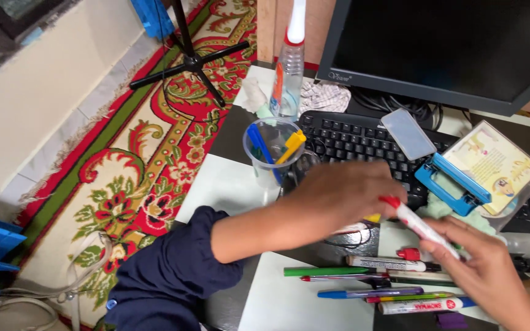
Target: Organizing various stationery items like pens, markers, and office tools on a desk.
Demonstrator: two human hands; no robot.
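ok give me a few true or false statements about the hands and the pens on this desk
1. Both hands, left hand and right hand, hold one white marker with a red cap. True.
2. The clear plastic cup is empty. False: a blue and a yellow pen stand in it.
3. The green pen lies on the desk below the left forearm. True.
4. The spray bottle lies on its side. False: it stands upright beside the keyboard.
5. The blue hole punch sits on the carpet. False: it rests by the keyboard.
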